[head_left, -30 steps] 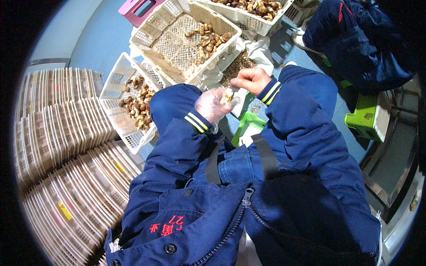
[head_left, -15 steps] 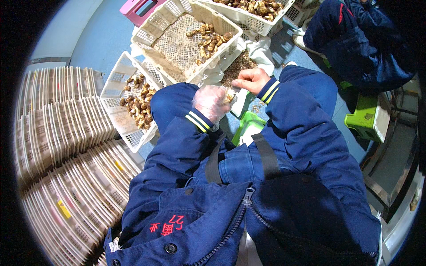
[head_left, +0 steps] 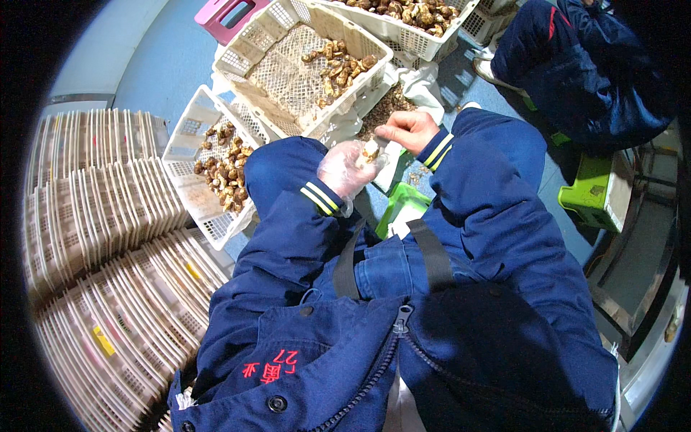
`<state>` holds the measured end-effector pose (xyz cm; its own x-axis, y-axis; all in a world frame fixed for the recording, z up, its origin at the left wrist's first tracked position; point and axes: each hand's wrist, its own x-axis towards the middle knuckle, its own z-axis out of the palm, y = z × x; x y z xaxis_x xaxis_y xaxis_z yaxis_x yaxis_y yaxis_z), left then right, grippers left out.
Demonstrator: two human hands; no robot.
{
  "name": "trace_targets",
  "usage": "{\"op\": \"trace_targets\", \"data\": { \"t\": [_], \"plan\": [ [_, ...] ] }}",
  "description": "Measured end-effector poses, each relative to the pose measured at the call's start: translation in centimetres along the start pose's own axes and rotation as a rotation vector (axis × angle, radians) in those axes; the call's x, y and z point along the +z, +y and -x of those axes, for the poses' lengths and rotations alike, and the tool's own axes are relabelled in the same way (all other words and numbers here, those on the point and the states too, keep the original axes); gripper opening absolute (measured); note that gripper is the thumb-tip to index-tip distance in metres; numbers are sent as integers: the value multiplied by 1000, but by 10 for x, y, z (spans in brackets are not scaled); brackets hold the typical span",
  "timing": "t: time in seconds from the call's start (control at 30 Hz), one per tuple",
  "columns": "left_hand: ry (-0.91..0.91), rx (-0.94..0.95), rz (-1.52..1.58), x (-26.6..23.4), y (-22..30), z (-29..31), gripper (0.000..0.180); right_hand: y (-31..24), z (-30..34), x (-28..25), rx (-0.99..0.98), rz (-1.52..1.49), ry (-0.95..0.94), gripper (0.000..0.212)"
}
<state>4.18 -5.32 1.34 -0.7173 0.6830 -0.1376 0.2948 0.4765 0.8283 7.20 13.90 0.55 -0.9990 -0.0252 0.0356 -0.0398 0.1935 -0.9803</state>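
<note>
Over my lap, my left hand, in a clear plastic glove, grips a mushroom with a pale, cut-looking part and a brown part. Close on its right is my bare right hand, its fingers pinched on a small, thin grey blade that mostly hides behind the fingertips. Ahead of the hands, a white perforated crate holds brown-and-yellow mushrooms toward its right side. More mushrooms lie in a lower white crate by my left knee.
Dark crumbs lie beside a whitish plastic sheet. A green stool is between my legs; another stands under a seated co-worker. Stacked crates fill the left. A pink stool and a full mushroom crate stand beyond.
My left hand has turned slightly, bringing the mushroom's pale part more into view. My right hand has shifted very little and stays beside it.
</note>
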Motion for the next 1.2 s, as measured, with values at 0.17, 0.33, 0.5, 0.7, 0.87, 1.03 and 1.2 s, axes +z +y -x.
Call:
{"op": "trace_targets", "data": {
  "t": [0.17,0.33,0.5,0.7,0.87,1.03,1.2],
  "plan": [
    [-108,-211,503,7,-6,-1,26,1,-4,-4,-12,59,131,21],
    [-221,-230,707,1,8,-2,23,-7,-1,0,-19,122,74,19],
    [-195,-274,519,1,-5,0,22,-17,4,4,-110,39,-23,16],
    [-169,-285,499,1,-1,-1,25,-12,0,0,-53,47,-3,18],
    [-195,-318,414,-3,7,-1,15,-4,-1,-1,-60,163,68,16],
    [-212,-318,525,0,-9,0,18,-13,3,5,-112,137,-3,19],
    [-194,-296,560,5,-6,-3,19,-13,3,-1,-112,151,-56,15]
  ]
}}
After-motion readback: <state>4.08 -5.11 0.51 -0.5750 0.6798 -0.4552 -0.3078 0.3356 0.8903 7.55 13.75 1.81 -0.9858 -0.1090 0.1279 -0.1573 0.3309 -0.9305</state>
